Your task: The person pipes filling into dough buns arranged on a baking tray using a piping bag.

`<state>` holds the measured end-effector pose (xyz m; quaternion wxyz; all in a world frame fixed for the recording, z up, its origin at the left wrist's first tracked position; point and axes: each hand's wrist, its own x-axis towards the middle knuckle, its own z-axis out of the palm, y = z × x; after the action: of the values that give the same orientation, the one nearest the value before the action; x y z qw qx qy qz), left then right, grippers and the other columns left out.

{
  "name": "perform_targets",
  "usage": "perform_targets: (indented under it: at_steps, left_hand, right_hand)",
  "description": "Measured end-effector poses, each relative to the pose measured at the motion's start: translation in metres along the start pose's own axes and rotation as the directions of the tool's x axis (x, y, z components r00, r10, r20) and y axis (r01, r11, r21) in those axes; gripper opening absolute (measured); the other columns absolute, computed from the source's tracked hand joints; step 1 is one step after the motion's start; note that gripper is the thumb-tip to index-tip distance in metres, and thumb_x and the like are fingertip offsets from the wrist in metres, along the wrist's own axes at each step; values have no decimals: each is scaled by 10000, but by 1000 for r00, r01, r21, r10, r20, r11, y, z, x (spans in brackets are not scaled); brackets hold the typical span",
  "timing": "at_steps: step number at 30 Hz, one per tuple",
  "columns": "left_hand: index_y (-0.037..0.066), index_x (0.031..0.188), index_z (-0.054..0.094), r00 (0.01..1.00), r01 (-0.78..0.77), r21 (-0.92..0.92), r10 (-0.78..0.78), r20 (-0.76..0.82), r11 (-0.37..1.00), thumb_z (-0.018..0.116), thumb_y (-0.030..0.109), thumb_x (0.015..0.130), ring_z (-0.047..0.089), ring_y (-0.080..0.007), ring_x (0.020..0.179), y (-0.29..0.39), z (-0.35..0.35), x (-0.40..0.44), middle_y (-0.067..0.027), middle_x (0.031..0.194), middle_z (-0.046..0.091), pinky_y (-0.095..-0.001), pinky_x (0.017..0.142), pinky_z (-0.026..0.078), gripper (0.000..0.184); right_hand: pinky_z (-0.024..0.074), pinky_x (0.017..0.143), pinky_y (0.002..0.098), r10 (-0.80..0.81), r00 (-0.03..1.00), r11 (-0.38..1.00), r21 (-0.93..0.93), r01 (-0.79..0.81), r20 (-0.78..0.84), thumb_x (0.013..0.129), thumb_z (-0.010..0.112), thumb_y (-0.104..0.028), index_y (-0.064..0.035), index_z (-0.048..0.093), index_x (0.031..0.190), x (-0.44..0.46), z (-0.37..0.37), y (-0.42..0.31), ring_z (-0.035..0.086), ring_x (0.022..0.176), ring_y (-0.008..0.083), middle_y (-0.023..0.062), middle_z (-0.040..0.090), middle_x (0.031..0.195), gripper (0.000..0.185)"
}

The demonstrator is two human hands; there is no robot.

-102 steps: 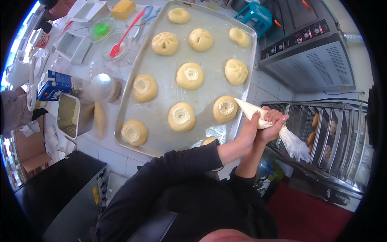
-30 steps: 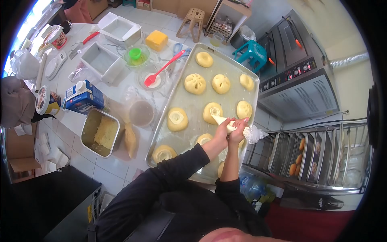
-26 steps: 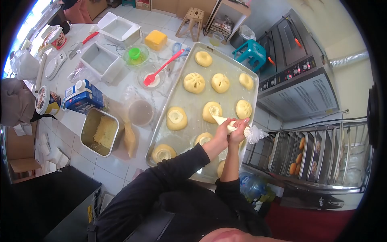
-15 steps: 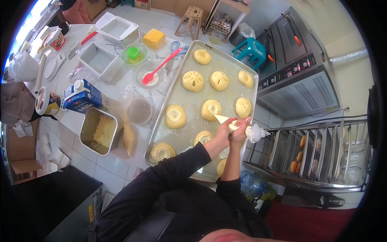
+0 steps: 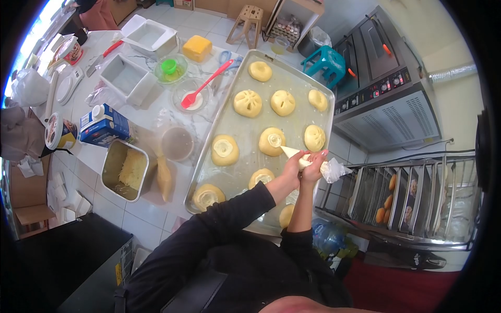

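Both of my hands are closed around a white piping bag [image 5: 290, 152] above the baking tray [image 5: 241, 71]. My left hand [image 5: 292, 171] wraps the bag near its narrow end, while my right hand [image 5: 313, 167] grips it higher up, below the crumpled plastic top. The tip points at the right edge of a round dough bun [image 5: 266, 147] with a ring of pale cream on it; whether they touch I cannot tell. Another cream-topped bun [image 5: 225, 158] lies to its left. Several more buns sit on the tray, some with slits cut in their tops. My forearms partly hide the nearest ones.
Left of the tray stand a metal tin with grated cheese [image 5: 133, 175], a milk carton [image 5: 107, 127] and a bowl with a red spatula [image 5: 201, 92]. An oven [image 5: 383, 112] and a rack of trays [image 5: 402, 201] stand to the right. A teal stool [image 5: 324, 65] is behind.
The piping bag's tip has shifted slightly right, away from the middle of the bun's cream. Both hands keep their hold. The whole view has moved a little.
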<state>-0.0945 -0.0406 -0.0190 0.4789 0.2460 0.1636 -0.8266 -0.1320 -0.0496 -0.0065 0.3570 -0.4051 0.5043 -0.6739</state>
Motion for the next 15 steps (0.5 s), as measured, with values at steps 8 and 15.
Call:
perform_targets:
  at_steps: [8, 15]
  left_hand:
    - [93, 1020, 490, 1000, 2, 24, -2, 1, 1000, 428, 284, 818, 499, -203, 912, 4, 5, 7, -56, 989, 525, -327, 788, 402, 284]
    - [116, 978, 487, 1000, -21, 50, 20, 21, 999, 375, 304, 836, 506, -186, 901, 9, 9, 14, -56, 968, 533, -312, 782, 397, 261]
  right_hand:
    - [402, 519, 254, 67, 996, 998, -1, -67, 51, 843, 372, -427, -34, 464, 631, 9, -7, 7, 472, 548, 130, 39, 475, 599, 456]
    - [397, 527, 277, 10, 995, 999, 30, -12, 94, 863, 351, -353, -70, 367, 581, 24, -7, 22, 357, 486, 110, 11, 356, 533, 400]
